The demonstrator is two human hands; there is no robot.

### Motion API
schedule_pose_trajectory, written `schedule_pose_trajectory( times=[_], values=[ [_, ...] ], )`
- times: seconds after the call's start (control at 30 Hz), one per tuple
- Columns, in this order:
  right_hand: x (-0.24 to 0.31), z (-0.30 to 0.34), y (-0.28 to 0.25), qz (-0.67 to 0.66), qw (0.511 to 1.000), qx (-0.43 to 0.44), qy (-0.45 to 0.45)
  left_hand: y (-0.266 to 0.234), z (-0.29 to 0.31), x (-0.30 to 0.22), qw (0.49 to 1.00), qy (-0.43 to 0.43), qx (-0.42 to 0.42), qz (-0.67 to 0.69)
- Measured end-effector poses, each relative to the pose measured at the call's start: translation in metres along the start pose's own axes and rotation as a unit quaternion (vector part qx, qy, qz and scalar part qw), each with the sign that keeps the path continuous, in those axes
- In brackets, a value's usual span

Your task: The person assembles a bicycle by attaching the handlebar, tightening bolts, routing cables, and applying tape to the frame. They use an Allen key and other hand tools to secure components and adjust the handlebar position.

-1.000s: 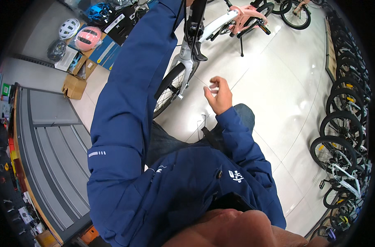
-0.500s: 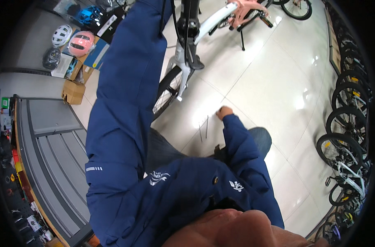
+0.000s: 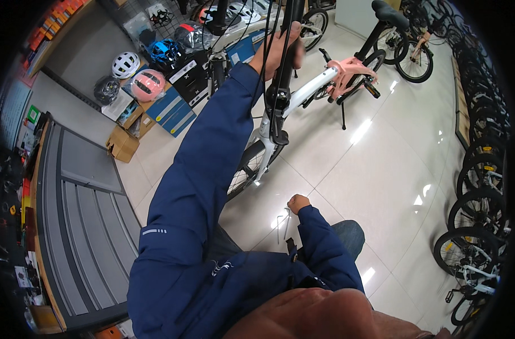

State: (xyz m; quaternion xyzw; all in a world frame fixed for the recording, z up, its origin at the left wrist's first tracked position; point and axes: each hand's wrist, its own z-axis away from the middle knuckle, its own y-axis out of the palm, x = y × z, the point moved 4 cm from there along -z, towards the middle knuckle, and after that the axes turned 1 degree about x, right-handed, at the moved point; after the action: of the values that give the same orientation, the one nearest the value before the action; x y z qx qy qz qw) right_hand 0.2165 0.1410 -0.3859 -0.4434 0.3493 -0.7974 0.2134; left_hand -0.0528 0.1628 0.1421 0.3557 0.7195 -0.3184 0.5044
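Left hand (image 3: 277, 53) raised, right hand (image 3: 298, 202) fisted low.

The left hand (image 3: 280, 53) is blurred where it wraps the black stem (image 3: 285, 68) of the white folding bicycle (image 3: 302, 99), and the stem's top runs off the upper edge. The right hand (image 3: 298, 202) shows only its back, so its grip on the thin metal keys (image 3: 282, 221) cannot be judged; the keys are too small to make out

Bike shop: bicycle rows (image 3: 483, 186), helmets (image 3: 138, 76).
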Motion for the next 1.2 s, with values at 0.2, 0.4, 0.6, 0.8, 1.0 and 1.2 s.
schedule_pose_trajectory(
  times=[0.2,0.4,0.6,0.8,1.0,1.2],
  values=[
    [0.001,-0.004,0.006,-0.004,1.0,-0.022,-0.015,0.014,0.008,-0.006,0.994,-0.053,-0.071,0.059],
    [0.001,-0.004,0.011,-0.008,0.999,-0.023,-0.04,0.009,0.011,-0.001,0.982,-0.026,-0.182,0.054],
    [-0.003,-0.009,0.009,-0.006,0.998,-0.036,-0.046,-0.015,0.013,0.014,0.98,0.003,-0.186,0.067],
    [-0.007,-0.012,0.009,0.008,0.998,-0.027,-0.049,-0.027,0.027,0.017,0.965,-0.131,-0.228,0.026],
    [0.0,-0.012,-0.002,0.029,1.0,-0.001,-0.012,-0.031,0.048,0.009,0.973,-0.125,-0.178,0.083],
    [0.097,0.02,-0.13,-0.34,0.913,-0.193,-0.116,-0.029,0.056,0.01,0.977,-0.096,-0.137,0.129]
  ],
)
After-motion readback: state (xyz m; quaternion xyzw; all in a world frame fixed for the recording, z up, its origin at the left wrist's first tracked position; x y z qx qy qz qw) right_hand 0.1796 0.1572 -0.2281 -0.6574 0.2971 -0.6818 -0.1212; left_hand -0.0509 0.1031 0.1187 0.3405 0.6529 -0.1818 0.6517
